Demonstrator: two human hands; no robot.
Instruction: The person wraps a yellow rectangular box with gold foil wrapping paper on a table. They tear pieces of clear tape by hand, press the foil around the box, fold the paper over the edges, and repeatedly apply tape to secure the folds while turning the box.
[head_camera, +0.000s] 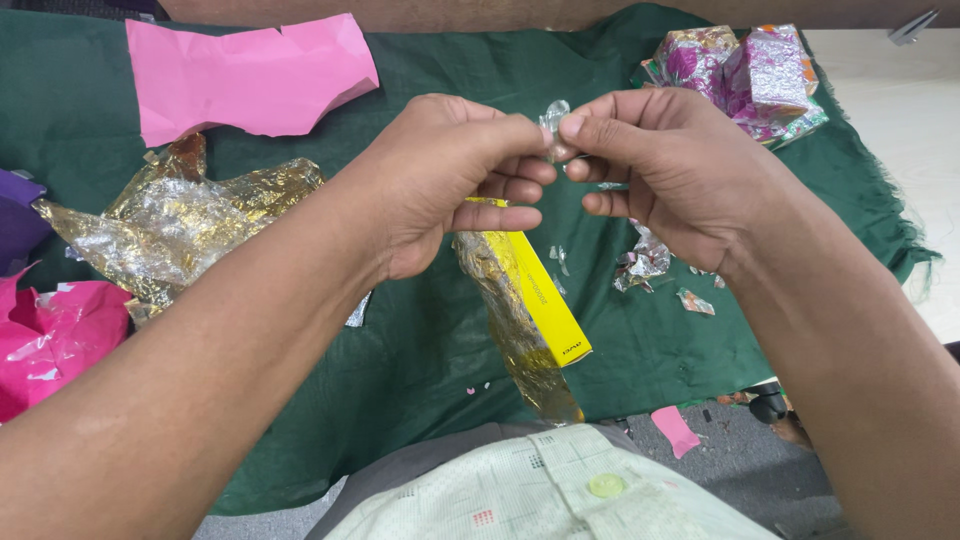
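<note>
- A green cloth (420, 350) covers the table, with pink paper (250, 75) and crumpled gold foil (180, 215) on it.
- The left hand (440, 180) and right hand (670, 170) both pinch a small bit of clear tape (553, 125) between fingertips.
- A yellow box (535, 295), half in gold wrap, lies just below the hands.
- Shiny wrapped boxes (745, 75) sit at the far right.

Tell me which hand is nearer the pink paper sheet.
Left. The left hand is just right of and below the pink paper sheet; the right hand lies farther right, beyond the left.
</note>
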